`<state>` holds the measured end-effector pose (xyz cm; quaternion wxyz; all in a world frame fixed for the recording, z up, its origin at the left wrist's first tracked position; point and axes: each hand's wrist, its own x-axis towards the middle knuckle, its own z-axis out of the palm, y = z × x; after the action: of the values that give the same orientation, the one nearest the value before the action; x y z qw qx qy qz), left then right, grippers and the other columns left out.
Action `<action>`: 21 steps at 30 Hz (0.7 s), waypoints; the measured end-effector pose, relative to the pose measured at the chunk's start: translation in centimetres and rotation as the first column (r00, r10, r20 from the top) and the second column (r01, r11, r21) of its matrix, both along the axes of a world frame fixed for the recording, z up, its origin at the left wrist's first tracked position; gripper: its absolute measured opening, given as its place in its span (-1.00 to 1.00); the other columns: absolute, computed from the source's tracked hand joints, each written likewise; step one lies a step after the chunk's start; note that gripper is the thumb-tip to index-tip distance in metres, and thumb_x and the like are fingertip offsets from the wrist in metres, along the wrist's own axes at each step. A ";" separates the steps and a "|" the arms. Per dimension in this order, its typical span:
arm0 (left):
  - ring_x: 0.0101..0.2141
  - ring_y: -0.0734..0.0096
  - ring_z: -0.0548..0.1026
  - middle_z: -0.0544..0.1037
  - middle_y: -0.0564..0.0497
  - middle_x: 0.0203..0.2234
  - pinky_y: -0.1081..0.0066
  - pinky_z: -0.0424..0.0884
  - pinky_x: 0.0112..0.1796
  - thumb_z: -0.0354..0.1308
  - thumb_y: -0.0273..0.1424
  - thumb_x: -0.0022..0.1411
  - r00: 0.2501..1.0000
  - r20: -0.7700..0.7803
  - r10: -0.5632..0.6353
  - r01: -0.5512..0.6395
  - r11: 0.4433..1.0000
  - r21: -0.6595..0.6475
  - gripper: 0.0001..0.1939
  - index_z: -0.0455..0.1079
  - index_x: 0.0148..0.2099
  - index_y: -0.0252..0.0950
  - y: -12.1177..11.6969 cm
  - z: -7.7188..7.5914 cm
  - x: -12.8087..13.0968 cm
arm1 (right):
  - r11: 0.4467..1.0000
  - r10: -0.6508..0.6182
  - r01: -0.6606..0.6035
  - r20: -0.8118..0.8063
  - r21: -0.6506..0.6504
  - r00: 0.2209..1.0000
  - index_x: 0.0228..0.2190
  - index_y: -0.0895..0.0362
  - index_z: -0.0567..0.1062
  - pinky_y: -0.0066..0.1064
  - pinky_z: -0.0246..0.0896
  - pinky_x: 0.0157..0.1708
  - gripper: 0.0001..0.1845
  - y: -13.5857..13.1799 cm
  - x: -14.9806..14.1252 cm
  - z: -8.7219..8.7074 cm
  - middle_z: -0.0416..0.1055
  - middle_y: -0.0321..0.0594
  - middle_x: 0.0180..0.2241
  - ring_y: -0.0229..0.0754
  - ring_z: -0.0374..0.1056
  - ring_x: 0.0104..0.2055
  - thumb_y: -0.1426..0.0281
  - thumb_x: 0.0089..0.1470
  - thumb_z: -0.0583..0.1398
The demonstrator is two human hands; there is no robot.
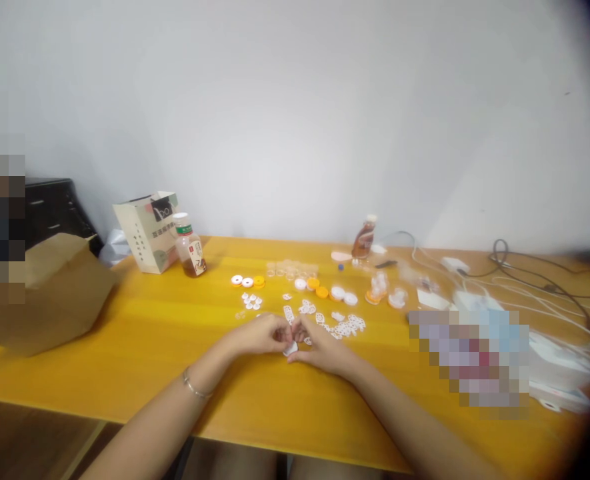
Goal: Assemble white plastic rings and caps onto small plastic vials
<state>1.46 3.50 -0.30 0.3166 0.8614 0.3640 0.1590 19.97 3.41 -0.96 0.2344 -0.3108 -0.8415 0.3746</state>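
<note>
My left hand [266,333] and my right hand [319,345] meet over the table, fingers curled together. Between them they pinch a small white round piece [290,349], its far part hidden by my fingers. Just beyond lie flat white cut-out pieces [347,325] with holes, loosely heaped to the right. A smaller cluster of white round pieces [251,302] lies off to the left. Farther back are white and orange round caps [317,288] and a row of clear round pieces [292,269].
On the yellow wooden table [175,320] stand a paper bag [147,233], a juice bottle [191,250] and a brown bottle [364,238]. Cables [539,280] tangle at the right. A brown paper bag [59,290] sits on the left edge. Blurred patches hide parts of both sides.
</note>
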 end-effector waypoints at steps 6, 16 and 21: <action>-0.44 0.51 0.39 0.48 0.01 -0.43 0.57 0.26 -0.41 0.08 -0.45 0.02 1.000 -0.007 -0.020 0.021 0.999 0.038 -0.88 0.36 -0.34 -0.37 0.2 -0.1 -0.5 | 1.000 0.001 -0.001 0.038 0.020 0.999 -0.38 0.07 0.34 -0.40 0.15 -0.29 -0.71 0.2 0.0 0.0 0.34 -0.31 -0.38 -0.22 0.26 -0.31 0.29 -0.20 0.26; -0.44 0.51 0.39 0.49 0.01 -0.42 0.57 0.24 -0.42 0.07 -0.44 0.05 0.999 -0.044 -0.012 0.014 0.999 0.051 -0.85 0.38 -0.30 -0.36 0.2 0.1 -0.6 | 0.993 -0.002 -0.004 0.046 0.117 0.999 -0.44 0.09 0.38 -0.41 0.15 -0.33 -0.78 0.8 0.1 -0.8 0.38 -0.29 -0.40 -0.21 0.28 -0.34 0.27 -0.19 0.25; -0.44 0.51 0.39 0.49 0.01 -0.44 0.57 0.24 -0.41 0.06 -0.43 0.06 0.998 -0.056 -0.023 0.028 0.996 0.085 -0.86 0.39 -0.33 -0.35 0.3 0.0 -0.7 | 0.986 0.025 -0.031 0.037 0.163 0.999 -0.43 0.10 0.39 -0.41 0.15 -0.30 -0.79 0.9 0.1 -0.8 0.40 -0.28 -0.37 -0.21 0.30 -0.32 0.28 -0.16 0.24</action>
<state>0.74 3.82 -0.25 0.2714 0.8827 0.3544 0.1468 20.10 4.26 -1.76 0.2393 -0.2852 -0.8777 0.3019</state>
